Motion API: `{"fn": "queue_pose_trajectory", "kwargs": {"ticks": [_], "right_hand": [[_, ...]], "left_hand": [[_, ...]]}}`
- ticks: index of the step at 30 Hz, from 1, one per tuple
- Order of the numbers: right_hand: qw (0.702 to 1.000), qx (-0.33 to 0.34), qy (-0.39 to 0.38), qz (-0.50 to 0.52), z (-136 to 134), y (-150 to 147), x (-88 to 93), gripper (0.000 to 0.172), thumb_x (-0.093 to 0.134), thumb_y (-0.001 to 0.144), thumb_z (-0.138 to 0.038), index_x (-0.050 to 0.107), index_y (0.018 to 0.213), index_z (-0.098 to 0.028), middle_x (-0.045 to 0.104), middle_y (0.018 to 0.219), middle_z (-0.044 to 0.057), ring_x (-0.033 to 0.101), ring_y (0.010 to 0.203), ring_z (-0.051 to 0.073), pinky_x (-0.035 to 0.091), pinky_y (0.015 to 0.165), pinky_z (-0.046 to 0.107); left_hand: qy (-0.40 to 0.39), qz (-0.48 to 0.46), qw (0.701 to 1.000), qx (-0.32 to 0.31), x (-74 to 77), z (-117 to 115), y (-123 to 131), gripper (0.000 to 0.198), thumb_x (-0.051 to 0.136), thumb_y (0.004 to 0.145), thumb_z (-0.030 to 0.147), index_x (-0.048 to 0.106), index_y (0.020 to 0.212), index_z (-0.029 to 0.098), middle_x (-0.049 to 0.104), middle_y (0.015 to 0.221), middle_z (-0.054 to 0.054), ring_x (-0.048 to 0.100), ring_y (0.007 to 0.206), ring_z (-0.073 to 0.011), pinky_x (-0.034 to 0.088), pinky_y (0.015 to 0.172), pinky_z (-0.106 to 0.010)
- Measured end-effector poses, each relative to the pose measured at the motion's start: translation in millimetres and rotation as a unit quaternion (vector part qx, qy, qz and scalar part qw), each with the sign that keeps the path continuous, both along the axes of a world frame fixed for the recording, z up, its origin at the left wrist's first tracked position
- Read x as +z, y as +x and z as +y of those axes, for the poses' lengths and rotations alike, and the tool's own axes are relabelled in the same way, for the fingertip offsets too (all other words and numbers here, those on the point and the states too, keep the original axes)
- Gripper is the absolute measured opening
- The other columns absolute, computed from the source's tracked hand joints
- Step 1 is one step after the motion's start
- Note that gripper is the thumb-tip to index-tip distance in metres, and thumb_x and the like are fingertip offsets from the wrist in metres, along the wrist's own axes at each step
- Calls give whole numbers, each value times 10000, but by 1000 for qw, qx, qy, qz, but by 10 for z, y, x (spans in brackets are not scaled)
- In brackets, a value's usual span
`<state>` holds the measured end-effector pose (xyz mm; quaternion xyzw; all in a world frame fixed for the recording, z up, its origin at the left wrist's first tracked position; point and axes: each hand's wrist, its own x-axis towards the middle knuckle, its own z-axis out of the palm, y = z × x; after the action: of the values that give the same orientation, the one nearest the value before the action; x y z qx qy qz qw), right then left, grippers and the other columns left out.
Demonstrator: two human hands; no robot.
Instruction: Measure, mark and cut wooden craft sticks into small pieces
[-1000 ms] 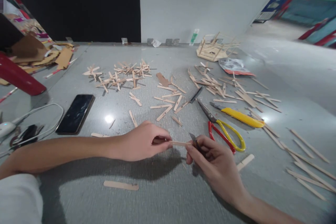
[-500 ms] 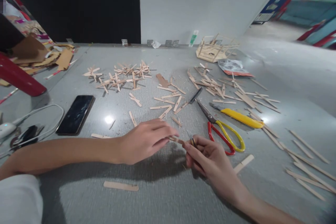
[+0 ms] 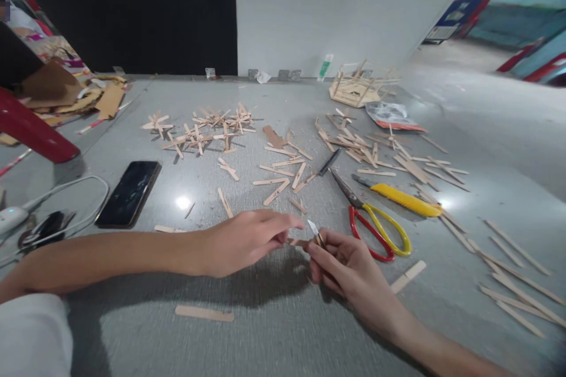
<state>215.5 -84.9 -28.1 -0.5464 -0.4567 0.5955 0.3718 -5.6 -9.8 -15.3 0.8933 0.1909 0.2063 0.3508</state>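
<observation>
My left hand [image 3: 250, 241] is closed on one end of a wooden craft stick [image 3: 298, 242], held just above the table. My right hand [image 3: 349, 262] grips a small craft knife [image 3: 313, 228], its pale blade pointing up and toward my left fingers. The right thumb also lies against the stick's other end. Most of the knife's handle is hidden in my fingers. Scissors [image 3: 370, 215] with one red and one yellow handle lie beyond my right hand. A loose craft stick [image 3: 204, 313] rests on the near side.
Several crossed-stick pieces [image 3: 198, 135] lie at the back left. Stick scraps [image 3: 367, 147] and a yellow box cutter [image 3: 407, 200] are to the right. A phone [image 3: 128, 194] and white cable [image 3: 104, 188] lie left. Behind stand a stick frame [image 3: 354, 91] and a white-green tube [image 3: 325, 68].
The knife blade has swung up into clear view between my hands. My left hand has shifted slightly down, with both hands still on the stick.
</observation>
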Motion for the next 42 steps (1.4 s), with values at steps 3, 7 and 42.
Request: {"fn": "queue_pose_trajectory", "kwargs": {"ticks": [3,7,42], "right_hand": [[1000,6,-10,-3,6,-4,-5,559,741,804,-715,521,689,-214,580,509,-28,321,386,52,216,381,200],[1000,12,-11,-2,3,-4,-17,546,757,813,-686,501,697,-218,589,516,-29,325,392,51,221,382,195],[997,-53,47,18,-19,12,-20,580,761,824,-700,469,664,-225,608,502,-7,316,373,48,207,388,208]], "left_hand": [[-28,19,999,-3,-5,1,-6,348,545,1007,52,535,1323,198,675,1029,-54,657,922,-153,521,842,-272],[-49,22,999,0,-48,-4,-14,347,529,993,40,519,1299,203,646,1004,-41,633,894,-149,513,820,-269],[-147,40,986,75,188,-41,47,157,520,1036,184,569,887,171,644,751,0,568,640,-123,461,617,-246]]}}
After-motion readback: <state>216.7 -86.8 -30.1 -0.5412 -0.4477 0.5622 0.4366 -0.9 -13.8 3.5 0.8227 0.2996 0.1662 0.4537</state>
